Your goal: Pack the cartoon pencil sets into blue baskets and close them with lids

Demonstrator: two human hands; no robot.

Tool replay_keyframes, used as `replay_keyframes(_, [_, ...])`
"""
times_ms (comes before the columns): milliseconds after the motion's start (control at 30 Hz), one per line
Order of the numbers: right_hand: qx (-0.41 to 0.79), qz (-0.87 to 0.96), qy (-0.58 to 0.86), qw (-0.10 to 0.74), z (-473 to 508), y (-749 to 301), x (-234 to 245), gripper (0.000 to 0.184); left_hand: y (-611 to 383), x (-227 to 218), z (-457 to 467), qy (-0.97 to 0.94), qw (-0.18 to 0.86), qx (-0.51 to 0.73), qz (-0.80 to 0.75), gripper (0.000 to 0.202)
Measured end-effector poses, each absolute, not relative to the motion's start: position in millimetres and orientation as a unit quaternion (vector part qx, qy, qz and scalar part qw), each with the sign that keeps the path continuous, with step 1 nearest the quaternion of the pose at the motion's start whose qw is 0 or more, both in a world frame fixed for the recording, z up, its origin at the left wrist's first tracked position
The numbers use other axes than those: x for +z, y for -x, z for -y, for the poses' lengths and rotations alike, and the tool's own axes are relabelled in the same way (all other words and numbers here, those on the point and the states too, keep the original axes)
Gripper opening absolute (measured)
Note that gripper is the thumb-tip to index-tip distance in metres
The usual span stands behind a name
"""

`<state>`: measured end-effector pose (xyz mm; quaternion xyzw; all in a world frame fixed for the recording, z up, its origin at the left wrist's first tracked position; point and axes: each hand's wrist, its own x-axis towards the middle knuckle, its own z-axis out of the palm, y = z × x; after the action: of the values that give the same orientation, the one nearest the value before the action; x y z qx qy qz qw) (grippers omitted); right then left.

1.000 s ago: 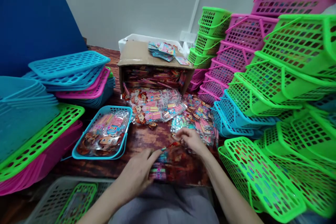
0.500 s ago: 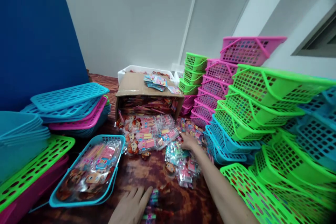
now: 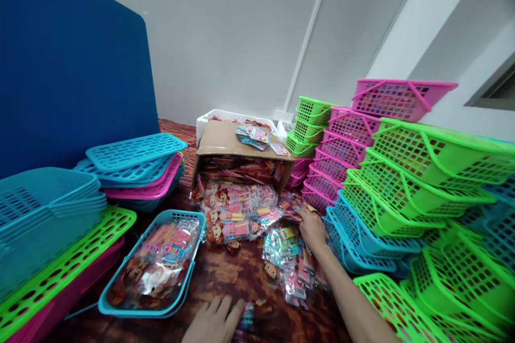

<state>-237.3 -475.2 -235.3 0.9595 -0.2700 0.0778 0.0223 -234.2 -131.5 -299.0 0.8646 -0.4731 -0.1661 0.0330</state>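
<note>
My left hand [image 3: 214, 321] lies palm down on the dark table at the front, fingers spread. Beside its thumb is a small bundle of brightly coloured sticks [image 3: 247, 315], partly hidden by the hand. My right hand [image 3: 313, 229] reaches into the heap of small clear plastic packets [image 3: 298, 273] on the right. Its fingertips touch the packets at the back of that heap, and I cannot make out whether they grip one. Left of that heap lie larger clear packets with doll-face figures [image 3: 233, 214]. A blue basket [image 3: 105, 305] holding similar packets stands left of my hands.
A cardboard box [image 3: 241, 144] lies on its side at the back, full of sticks, with cards [image 3: 253, 136] on top. Filled pink baskets [image 3: 402, 99] and green baskets [image 3: 406, 187] are stacked on the right. Blue baskets [image 3: 48, 214] and blue lids [image 3: 137, 151] pile up on the left.
The view has shifted, so everything sits a little further right and lower. My right hand has moved slightly right over the packets. My left hand stays flat on the table.
</note>
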Motion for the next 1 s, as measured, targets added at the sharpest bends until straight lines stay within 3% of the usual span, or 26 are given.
replay_keyframes(200, [0.146,0.063,-0.987,-0.034,408,316,-266,0.072,244,-294,120,-0.854,0.069,-0.111,0.503,0.079])
replay_keyframes(300, [0.036,-0.011,-0.999,-0.026,389,343,-277,0.079,249,-291,114,-0.844,0.086,-0.062,0.525,0.080])
replay_keyframes(467, [-0.147,0.059,-0.986,-0.049,404,345,-255,0.099,251,-279,112,-0.835,0.076,-0.066,0.540,0.073])
replay_keyframes(500, [-0.151,0.059,-0.985,-0.068,407,339,-248,0.093,250,-277,112,-0.836,0.075,-0.067,0.539,0.072])
replay_keyframes(633, [-0.028,0.182,-0.980,-0.080,400,299,-236,0.041,251,-273,114,-0.839,0.074,-0.069,0.535,0.071])
replay_keyframes(833, [0.041,0.259,-0.960,-0.102,396,257,-259,0.031,252,-271,113,-0.839,0.075,-0.073,0.534,0.067])
replay_keyframes(1000, [0.059,0.257,-0.955,-0.135,433,268,-242,0.020,250,-263,112,-0.835,0.082,-0.081,0.538,0.062])
